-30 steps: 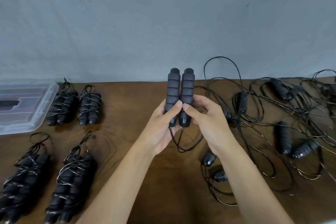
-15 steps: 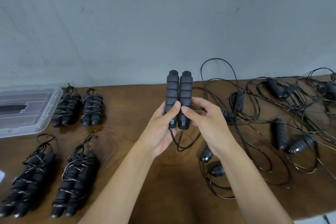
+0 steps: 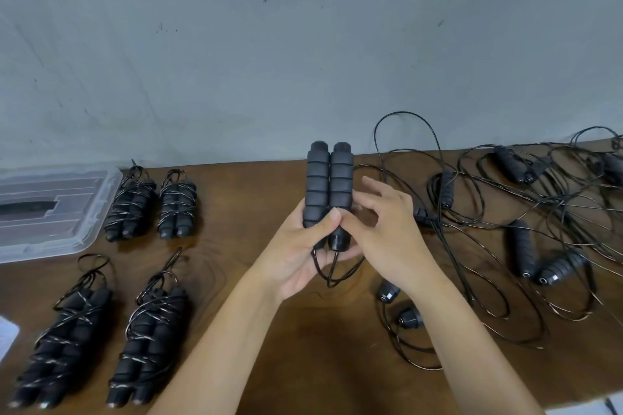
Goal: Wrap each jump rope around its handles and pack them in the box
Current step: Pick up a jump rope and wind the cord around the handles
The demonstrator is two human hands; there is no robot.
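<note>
— Two hands meet over the tabletop [image 3: 303, 364]? What do they hold?

— Yes. The left hand [image 3: 296, 253] grips two black handles [image 3: 328, 185] upright, side by side, thumb across them. The right hand [image 3: 387, 232] touches them at the lower end, its fingers loose; a sure grip I cannot tell.

— And around?

— Four wrapped ropes [image 3: 148, 340] lie left, near the clear box [image 3: 97, 209]. Loose ropes [image 3: 539, 246] tangle right.

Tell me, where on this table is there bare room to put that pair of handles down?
Bare wood lies below the left hand, between the wrapped bundles and two loose handles. The right side is crowded with tangled ropes.
</note>
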